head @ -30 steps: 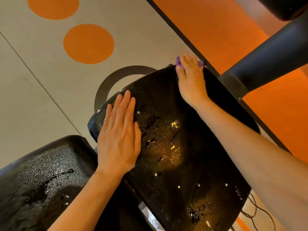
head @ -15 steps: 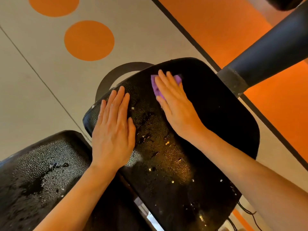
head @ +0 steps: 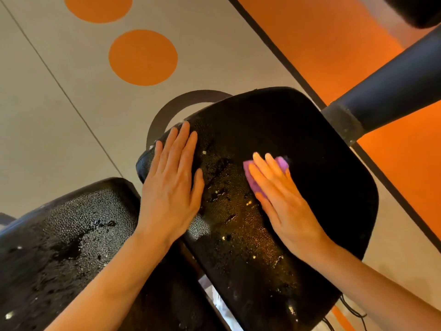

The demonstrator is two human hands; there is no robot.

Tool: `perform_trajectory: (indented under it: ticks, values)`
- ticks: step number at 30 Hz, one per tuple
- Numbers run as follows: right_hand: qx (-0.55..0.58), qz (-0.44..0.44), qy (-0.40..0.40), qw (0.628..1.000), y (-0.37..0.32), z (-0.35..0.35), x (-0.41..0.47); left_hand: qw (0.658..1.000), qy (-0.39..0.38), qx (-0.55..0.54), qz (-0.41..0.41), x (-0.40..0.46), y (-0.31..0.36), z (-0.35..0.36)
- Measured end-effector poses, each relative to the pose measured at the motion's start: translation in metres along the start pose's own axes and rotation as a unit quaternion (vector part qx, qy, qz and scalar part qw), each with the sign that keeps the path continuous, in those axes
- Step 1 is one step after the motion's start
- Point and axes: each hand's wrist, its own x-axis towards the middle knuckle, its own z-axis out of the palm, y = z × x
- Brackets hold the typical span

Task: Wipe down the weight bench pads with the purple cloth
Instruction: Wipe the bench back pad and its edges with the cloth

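A black textured bench pad (head: 317,144) fills the middle of the view, wet and shiny across its near half. My right hand (head: 284,204) lies flat on its centre, pressing the purple cloth (head: 251,177) against the pad; the cloth shows beside and past my fingertips. My left hand (head: 171,187) rests flat on the pad's left edge, fingers together, holding nothing. A second black pad (head: 59,247) with water droplets sits at the lower left, separated by a gap.
A thick black padded bar (head: 391,91) runs in from the upper right, meeting the frame by the pad's far right corner. The floor is beige with orange circles (head: 143,57) and an orange zone (head: 334,32). Black cables (head: 353,311) hang at the lower right.
My right hand has dragged the purple cloth from the pad's far edge toward me, down to the middle of the pad. My left hand has stayed flat on the left edge.
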Motion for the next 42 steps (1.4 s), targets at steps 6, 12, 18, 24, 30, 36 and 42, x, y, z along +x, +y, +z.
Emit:
perform_trajectory:
  ticks: [6,12,18,24,30,36,42]
  values:
    - [0.025,0.022,0.036,0.999,-0.009,0.009,0.094,0.996,-0.053,0.066,-0.034,-0.044,-0.038,-0.023]
    - [-0.011,0.002,0.010,1.000,-0.010,0.008,0.019,0.994,-0.059,0.082,-0.033,-0.048,-0.042,-0.020]
    - [-0.007,0.026,0.045,0.999,-0.021,0.014,0.092,0.995,-0.046,0.085,-0.033,-0.049,-0.041,-0.020]
    - [-0.012,0.012,0.018,1.000,-0.027,0.014,0.042,0.996,-0.042,0.080,-0.030,-0.048,-0.042,-0.020]
    - [-0.010,0.018,0.029,0.999,-0.035,0.017,0.101,0.995,-0.042,0.082,-0.028,-0.050,-0.043,-0.019]
    - [-0.008,-0.009,0.017,1.000,-0.040,0.023,0.040,0.997,-0.043,0.052,-0.029,-0.049,-0.042,-0.021]
    - [0.022,0.034,0.063,0.997,-0.037,0.019,0.096,0.995,-0.038,0.065,-0.068,-0.083,-0.047,-0.040]
